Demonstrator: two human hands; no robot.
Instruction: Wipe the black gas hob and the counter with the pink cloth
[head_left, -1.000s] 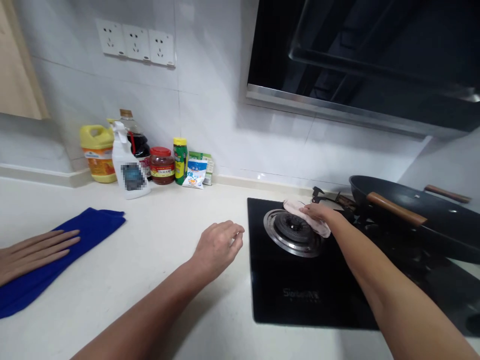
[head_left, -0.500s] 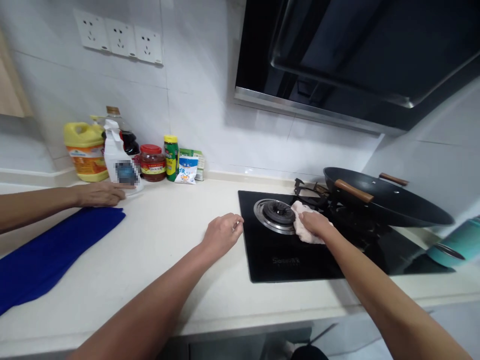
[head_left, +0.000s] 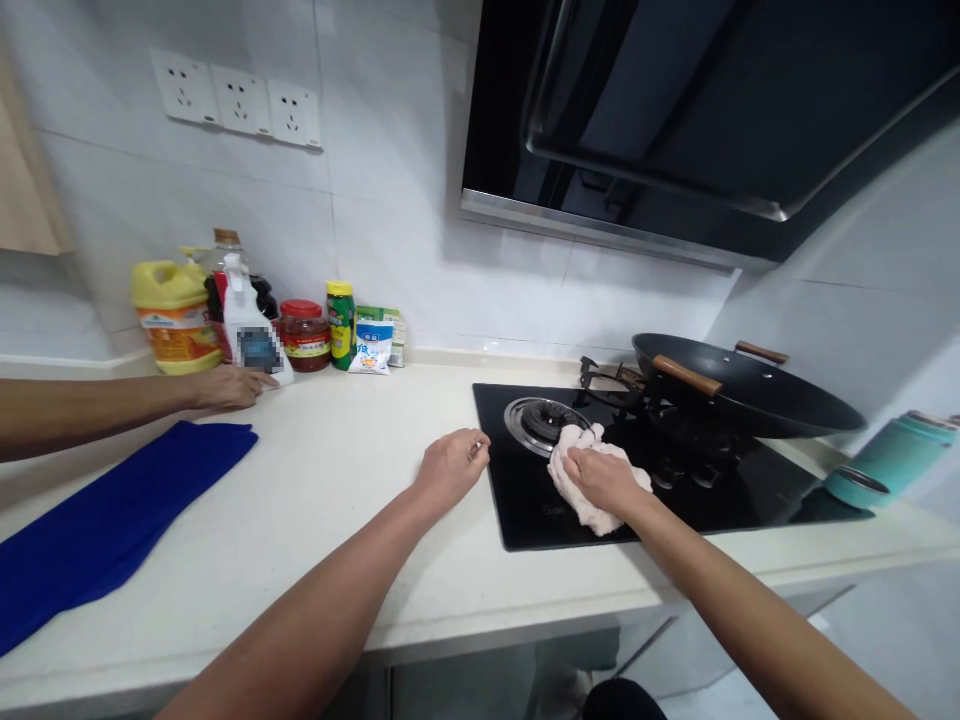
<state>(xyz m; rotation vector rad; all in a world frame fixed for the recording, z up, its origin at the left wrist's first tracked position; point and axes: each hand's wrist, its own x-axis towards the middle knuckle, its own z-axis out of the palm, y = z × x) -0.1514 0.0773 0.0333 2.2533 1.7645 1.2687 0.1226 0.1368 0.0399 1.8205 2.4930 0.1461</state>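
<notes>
My right hand (head_left: 600, 478) presses a pale pink cloth (head_left: 592, 510) onto the black glass cooktop (head_left: 525, 500), just in front of the left burner (head_left: 541, 422). The cloth is bunched under the palm and spreads out past the fingers. At the cooktop's left edge rests my left hand (head_left: 452, 468), its fingers curled closed. A small pale bit shows at the fingertips, too small to name. Behind the right hand a black wok (head_left: 742, 390) with wooden handles sits over the right burner.
A co-worker's hand (head_left: 232, 388) lies beside a white spray bottle (head_left: 251, 330), behind a blue cloth (head_left: 127, 530). A yellow jug (head_left: 174, 320), a red-lidded jar (head_left: 305, 335) and seasoning packs (head_left: 373, 345) line the wall. The range hood (head_left: 637, 120) hangs above; a teal container (head_left: 900, 455) stands right.
My right hand has drawn the cloth toward me and slightly left, away from the burner. My left hand has stayed at the cooktop edge. The camera view has shifted slightly.
</notes>
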